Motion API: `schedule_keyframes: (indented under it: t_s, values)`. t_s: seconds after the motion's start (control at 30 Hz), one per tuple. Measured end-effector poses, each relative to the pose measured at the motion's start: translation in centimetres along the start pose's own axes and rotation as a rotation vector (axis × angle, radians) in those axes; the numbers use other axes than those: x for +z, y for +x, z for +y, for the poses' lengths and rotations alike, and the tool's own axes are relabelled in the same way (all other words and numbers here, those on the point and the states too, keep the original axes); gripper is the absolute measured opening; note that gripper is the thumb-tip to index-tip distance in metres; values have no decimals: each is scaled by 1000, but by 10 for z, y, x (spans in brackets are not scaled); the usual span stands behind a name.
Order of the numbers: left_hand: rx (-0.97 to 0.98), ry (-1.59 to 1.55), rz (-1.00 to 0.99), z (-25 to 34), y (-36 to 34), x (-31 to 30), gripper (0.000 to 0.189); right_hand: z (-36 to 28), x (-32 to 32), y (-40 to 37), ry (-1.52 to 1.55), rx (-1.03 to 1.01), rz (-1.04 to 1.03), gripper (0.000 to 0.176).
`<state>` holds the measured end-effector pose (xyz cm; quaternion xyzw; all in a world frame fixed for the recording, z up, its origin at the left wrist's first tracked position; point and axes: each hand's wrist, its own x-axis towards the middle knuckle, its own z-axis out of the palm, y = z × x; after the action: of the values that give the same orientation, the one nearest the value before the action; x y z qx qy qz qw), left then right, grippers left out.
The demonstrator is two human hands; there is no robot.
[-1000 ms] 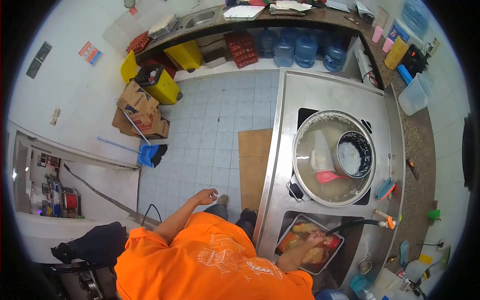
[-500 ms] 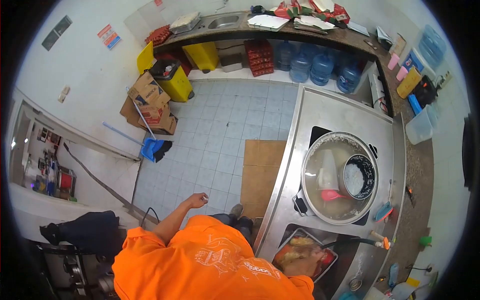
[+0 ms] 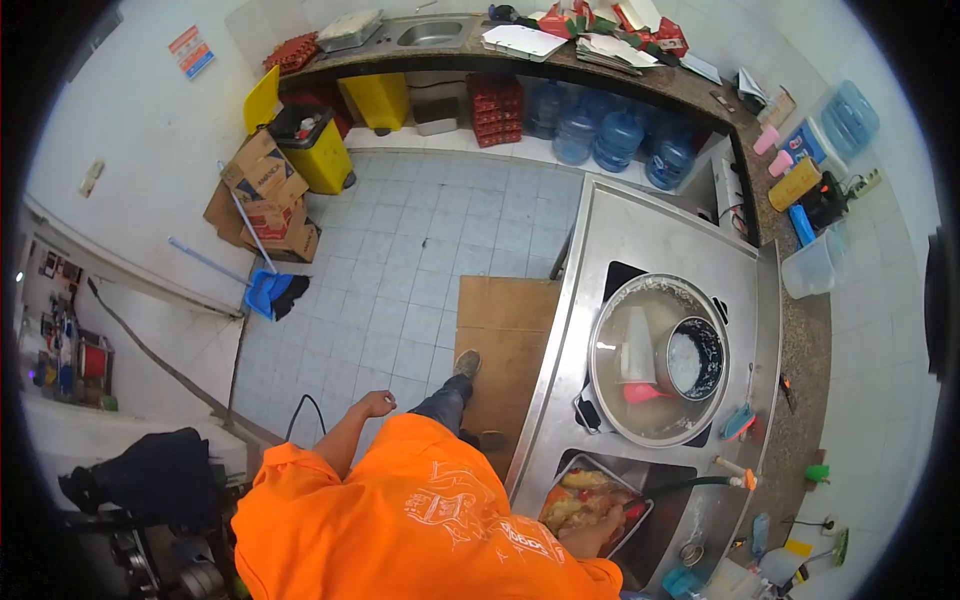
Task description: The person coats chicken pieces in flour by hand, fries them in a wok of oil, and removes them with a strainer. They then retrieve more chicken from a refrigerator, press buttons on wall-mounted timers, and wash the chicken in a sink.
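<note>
My left hand hangs in the air over the floor, left of the steel counter, its fingers curled and nothing visible in them. My right hand is down in a rectangular tray set in the sink basin, among wet yellow, reddish and pale food pieces I cannot name exactly. A black hose runs from the tap and ends by my right fingertips. Whether those fingers grip the hose or the food is hidden.
A wide pot of cloudy liquid stands on the counter; a smaller pot, a white cylinder and a pink scoop are inside. Cardboard covers part of the floor. Boxes and a blue dustpan stand left.
The view has shifted, moving the room leftward. One foot has stepped forward onto the cardboard. My left hand has drawn back towards my body; my right hand stays in the tray.
</note>
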<state>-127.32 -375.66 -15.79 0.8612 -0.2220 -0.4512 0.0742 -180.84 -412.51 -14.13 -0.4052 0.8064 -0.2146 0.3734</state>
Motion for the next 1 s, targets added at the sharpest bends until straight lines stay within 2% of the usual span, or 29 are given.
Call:
schedule_keyframes:
  t_s: [0.17,0.3,0.37,0.4,0.43,0.47,0.6,0.7,0.77,0.83,0.87,0.9,0.93,0.97,1.0]
  values:
    - [79,-70,18,39,51,-41,33,-3,-2,-18,-77,25,57,61]
    - [152,-48,-79,61,107,-83,34,-9,1,-42,-126,70,118,60]
    - [204,11,8,75,132,-109,34,-10,1,-57,-152,104,146,60]
    - [223,35,-15,78,149,-120,34,-9,-1,-67,-163,118,164,60]
    - [243,-45,2,83,170,-130,33,-9,-1,-75,-170,129,176,60]
    - [255,-129,17,95,176,-142,33,-10,-1,-83,-175,137,177,60]
    - [327,-65,31,139,190,-193,32,-11,1,-104,-200,161,194,59]
    - [428,-90,59,175,193,-207,30,-8,1,-107,-196,160,188,58]
    - [665,-186,7,220,178,-194,28,-6,-1,-107,-193,150,175,58]
    - [732,-283,-342,289,128,-177,28,-8,1,-99,-198,137,154,58]
    - [846,-338,-569,314,113,-150,32,-10,3,-93,-203,127,142,58]
    - [967,-310,-695,348,83,-126,31,-12,3,-86,-198,118,126,57]
    - [911,-369,-926,374,58,-95,33,-14,6,-80,-194,106,114,57]
    - [957,-290,-1060,399,33,-63,34,-16,5,-71,-190,91,98,57]
    - [927,-357,-1197,414,14,-16,33,-15,3,-66,-177,76,81,57]
